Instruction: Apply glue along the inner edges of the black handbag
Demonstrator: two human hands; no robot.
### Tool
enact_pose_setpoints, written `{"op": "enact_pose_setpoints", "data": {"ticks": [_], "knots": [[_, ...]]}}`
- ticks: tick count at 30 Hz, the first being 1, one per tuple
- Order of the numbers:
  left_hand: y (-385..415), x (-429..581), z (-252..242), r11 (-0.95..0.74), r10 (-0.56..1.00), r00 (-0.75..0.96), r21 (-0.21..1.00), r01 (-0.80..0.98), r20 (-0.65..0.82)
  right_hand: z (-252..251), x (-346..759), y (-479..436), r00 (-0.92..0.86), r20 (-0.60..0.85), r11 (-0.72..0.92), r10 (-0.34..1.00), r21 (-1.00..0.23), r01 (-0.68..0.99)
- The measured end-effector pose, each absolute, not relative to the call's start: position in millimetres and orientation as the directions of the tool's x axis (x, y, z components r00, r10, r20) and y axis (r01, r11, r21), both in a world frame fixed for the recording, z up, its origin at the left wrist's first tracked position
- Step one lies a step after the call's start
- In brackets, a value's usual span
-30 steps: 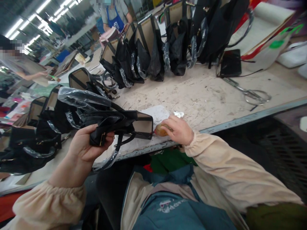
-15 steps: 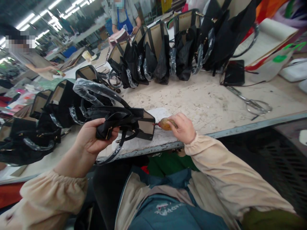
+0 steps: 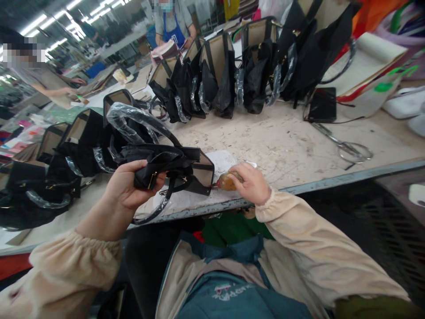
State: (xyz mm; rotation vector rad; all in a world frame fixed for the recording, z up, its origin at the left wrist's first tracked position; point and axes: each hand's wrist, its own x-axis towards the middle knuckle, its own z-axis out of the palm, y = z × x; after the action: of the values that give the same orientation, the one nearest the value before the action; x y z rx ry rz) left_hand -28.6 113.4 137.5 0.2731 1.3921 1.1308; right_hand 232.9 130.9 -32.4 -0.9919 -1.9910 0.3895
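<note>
My left hand (image 3: 131, 186) grips a black handbag (image 3: 186, 155) lying on its side at the table's front edge, its tan-lined end turned right. Clear plastic wraps one of its handles (image 3: 133, 117); another handle hangs over the edge. My right hand (image 3: 250, 182) is closed round a small squeeze bottle (image 3: 229, 181) of amber liquid, probably glue. The bottle's thin red nozzle points left and meets the lower corner of the bag's open end. Beneath the bag lies a whitish sheet (image 3: 219, 156).
Several black handbags (image 3: 217, 75) stand along the table's back, and more (image 3: 40, 186) crowd the left. Scissors (image 3: 352, 148) and a black flat case (image 3: 322, 105) lie at right. Two people (image 3: 174, 26) work beyond the table.
My right hand has moved the bottle slightly downward, its nozzle going from the middle of the bag's end edge to the lower corner. My left hand keeps its hold on the bag.
</note>
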Motion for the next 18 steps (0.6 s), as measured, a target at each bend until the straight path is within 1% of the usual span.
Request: {"op": "enact_pose_setpoints", "data": {"ticks": [8,12,15,18], "knots": [[119,-28,136,0.497,0.752,-0.222,0.755,-0.428,-0.621,-38,233,141,-0.208,0.606,0.591,0.768,-0.545,0.594],[122,-27,136,0.494,0.753,-0.213,0.749,-0.442,-0.622,-38,233,141,-0.248,0.607,0.607,0.755,-0.506,0.613],[126,-25,136,0.492,0.757,-0.199,0.744,-0.452,-0.622,-37,233,138,-0.292,0.617,0.63,0.73,-0.445,0.636],[132,-23,135,0.487,0.754,-0.218,0.749,-0.45,-0.62,-37,234,137,-0.294,0.635,0.637,0.715,-0.418,0.648]]}}
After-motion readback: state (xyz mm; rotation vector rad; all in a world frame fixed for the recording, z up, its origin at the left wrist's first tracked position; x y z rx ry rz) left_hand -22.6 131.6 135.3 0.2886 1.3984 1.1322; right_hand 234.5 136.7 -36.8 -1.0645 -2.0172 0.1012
